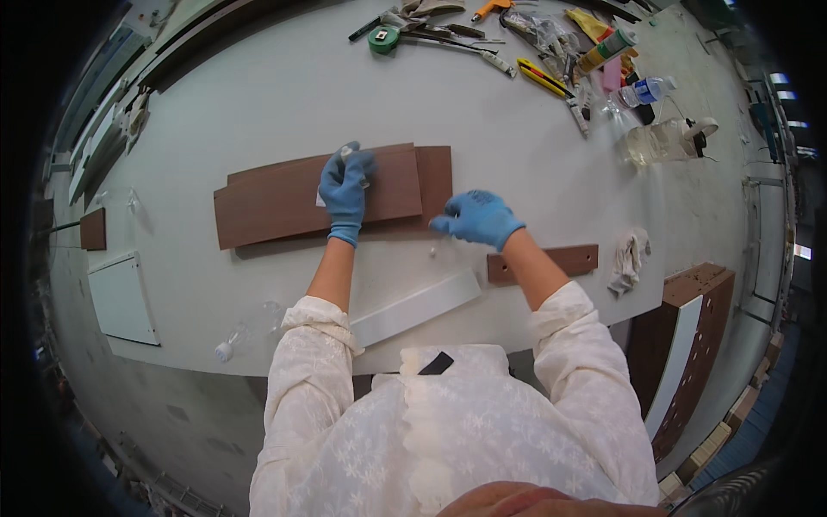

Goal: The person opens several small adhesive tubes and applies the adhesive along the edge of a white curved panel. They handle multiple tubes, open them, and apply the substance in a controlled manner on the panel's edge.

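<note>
Stacked, looks unjoined

Head view: your left hand (346, 189) has fingers around a small pale item (347, 152), over the brown boards (267, 208) on the bench (534, 164); can't tell if your right hand (481, 217) grips anything. Stacking seems done; drilled strip (575, 260) and white strip (418, 308) lie apart.

On the table (517, 121), a utility knife (543, 77) lies behind and right of the overlapping boards (392, 185), a plastic bottle (248, 334) before them, a slat (568, 260) just left of a cloth (629, 261).
</note>
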A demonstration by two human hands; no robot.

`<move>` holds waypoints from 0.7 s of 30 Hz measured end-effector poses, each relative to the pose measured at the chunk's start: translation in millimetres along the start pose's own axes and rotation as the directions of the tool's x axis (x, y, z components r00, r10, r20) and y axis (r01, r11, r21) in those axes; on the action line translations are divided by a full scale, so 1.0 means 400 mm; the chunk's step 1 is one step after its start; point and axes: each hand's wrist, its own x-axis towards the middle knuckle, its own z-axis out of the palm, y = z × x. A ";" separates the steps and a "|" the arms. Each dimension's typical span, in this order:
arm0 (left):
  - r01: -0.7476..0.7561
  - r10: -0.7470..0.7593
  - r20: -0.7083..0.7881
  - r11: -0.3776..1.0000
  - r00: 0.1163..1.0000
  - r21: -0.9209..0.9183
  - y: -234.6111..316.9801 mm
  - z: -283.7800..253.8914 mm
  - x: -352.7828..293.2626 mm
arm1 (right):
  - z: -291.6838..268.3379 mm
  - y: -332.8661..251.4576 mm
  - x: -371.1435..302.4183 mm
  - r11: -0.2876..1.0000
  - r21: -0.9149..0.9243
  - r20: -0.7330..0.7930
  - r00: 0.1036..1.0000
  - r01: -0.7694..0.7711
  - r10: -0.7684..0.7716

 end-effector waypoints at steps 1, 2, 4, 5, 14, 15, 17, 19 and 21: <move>0.058 -0.056 -0.071 0.998 0.996 0.022 -0.019 0.012 0.019 | -0.043 0.034 0.035 0.991 0.129 -0.064 0.997 -0.042 0.051; 0.003 -0.001 -0.089 1.000 0.996 0.019 -0.033 0.016 0.019 | -0.088 0.076 0.078 0.960 0.278 -0.149 0.987 -0.021 0.065; -0.032 0.040 -0.142 0.998 0.989 0.057 -0.055 0.027 0.013 | -0.185 0.171 0.185 0.991 0.085 -0.579 0.815 0.099 -0.032; -0.033 0.048 -0.182 0.996 0.982 0.083 -0.061 0.033 0.008 | -0.236 0.217 0.251 0.989 0.044 -0.721 0.689 0.144 -0.068; -0.035 0.102 -0.244 0.964 0.964 0.265 -0.055 0.059 0.011 | -0.561 0.401 0.681 0.904 -0.367 -0.689 0.717 -0.221 -0.105; -0.049 0.112 -0.233 0.964 0.966 0.260 -0.055 0.058 0.014 | -0.570 0.399 0.690 0.885 -0.412 -0.666 0.735 -0.218 -0.129; -0.069 0.128 -0.223 0.965 0.966 0.253 -0.057 0.057 0.009 | -0.584 0.399 0.694 0.846 -0.489 -0.598 0.788 -0.212 -0.148; -0.011 0.080 -0.236 0.960 0.968 0.281 -0.055 0.054 0.005 | -0.591 0.389 0.694 0.787 -0.576 -0.509 0.850 -0.222 -0.133; -0.002 0.076 -0.238 0.955 0.968 0.297 -0.057 0.057 0.006 | -0.596 0.384 0.687 0.738 -0.642 -0.429 0.895 -0.206 -0.123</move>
